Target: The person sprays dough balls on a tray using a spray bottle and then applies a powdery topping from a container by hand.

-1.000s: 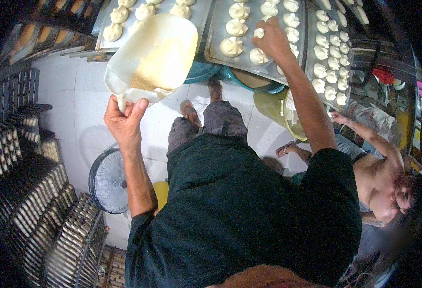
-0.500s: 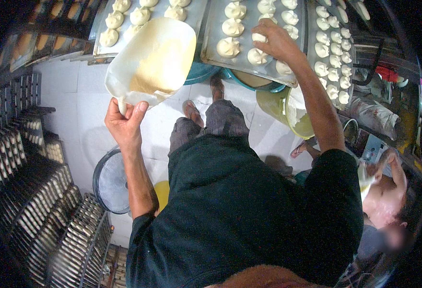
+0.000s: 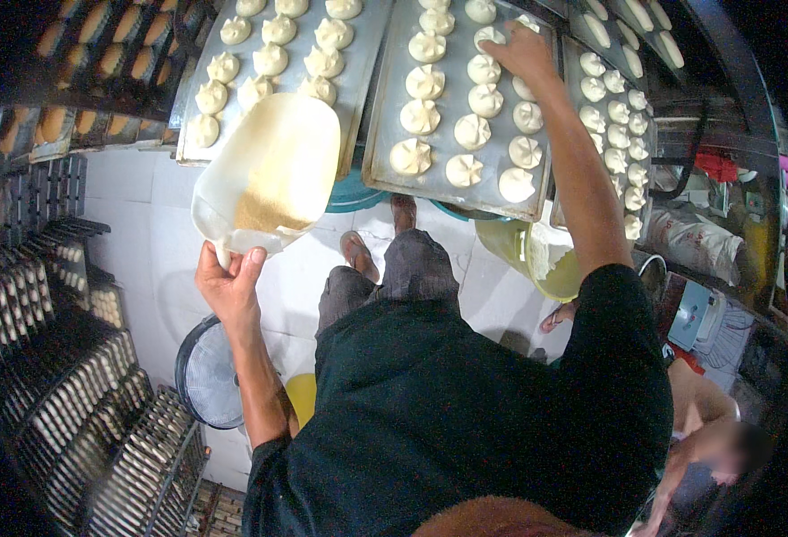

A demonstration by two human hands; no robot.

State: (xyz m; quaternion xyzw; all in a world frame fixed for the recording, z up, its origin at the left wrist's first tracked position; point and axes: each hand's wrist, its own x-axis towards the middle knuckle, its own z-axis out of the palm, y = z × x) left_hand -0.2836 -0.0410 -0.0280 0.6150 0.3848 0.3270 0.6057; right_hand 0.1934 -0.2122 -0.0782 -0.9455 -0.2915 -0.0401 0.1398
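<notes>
My left hand (image 3: 233,285) grips the short handle of a large white plastic scoop (image 3: 218,199). A heap of yellowish-tan, grainy powder (image 3: 269,201) lies inside the scoop. Over the far right of the middle metal tray (image 3: 430,185), my right hand (image 3: 521,55) reaches with thumb and fingers apart, beside a pale twisted dough piece (image 3: 488,38). Some fingertips are hard to make out. Rows of similar swirled dough pieces cover this tray. The left tray (image 3: 300,67) carries more, partly behind the scoop.
At right is a tray of smaller dough pieces (image 3: 616,159). Below the trays stands a yellow-green bucket (image 3: 501,242) with white powder. Racks of dough trays (image 3: 72,385) fill the left side, near a round fan (image 3: 210,371). Another person (image 3: 703,403) is at lower right.
The view has shifted, so the trays appear lower. My right hand has moved farther up the middle tray. The left hand still holds the scoop, slightly lower in view.
</notes>
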